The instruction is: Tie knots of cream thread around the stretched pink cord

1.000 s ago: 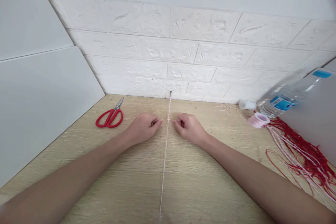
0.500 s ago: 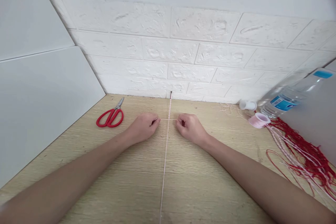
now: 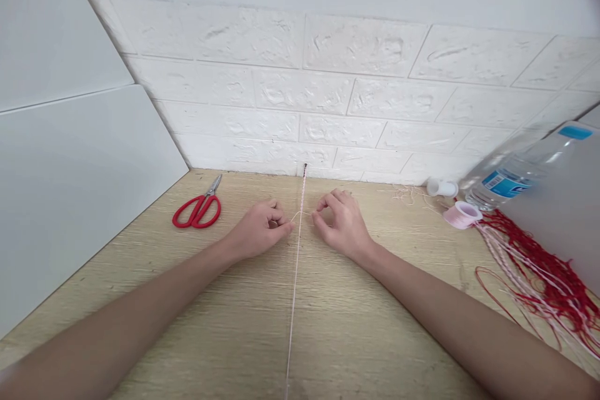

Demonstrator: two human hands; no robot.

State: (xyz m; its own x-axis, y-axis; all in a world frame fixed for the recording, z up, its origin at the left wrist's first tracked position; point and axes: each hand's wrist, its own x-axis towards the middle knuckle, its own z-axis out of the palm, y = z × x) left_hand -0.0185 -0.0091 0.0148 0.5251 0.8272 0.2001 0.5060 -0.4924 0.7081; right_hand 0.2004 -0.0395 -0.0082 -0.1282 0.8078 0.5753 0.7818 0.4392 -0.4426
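A thin pink cord (image 3: 294, 287) runs taut down the middle of the wooden table (image 3: 234, 337), from a dark fixing point at the wall's foot towards me. My left hand (image 3: 257, 229) lies just left of it, thumb and forefinger pinched on a fine thread (image 3: 296, 215) that crosses the cord. My right hand (image 3: 341, 220) sits just right of the cord, thumb and forefinger pinched on the other end of that thread, the remaining fingers raised and loosely spread.
Red-handled scissors (image 3: 197, 208) lie at the back left. At the back right are a small white spool (image 3: 441, 187), a pink spool (image 3: 462, 214), a lying water bottle (image 3: 520, 169) and a tangle of red and pink cords (image 3: 539, 275). White panels stand left.
Both hands moved inward towards the cord, so the cross thread has gone slack. The right hand's other fingers lifted and spread out from a fist.
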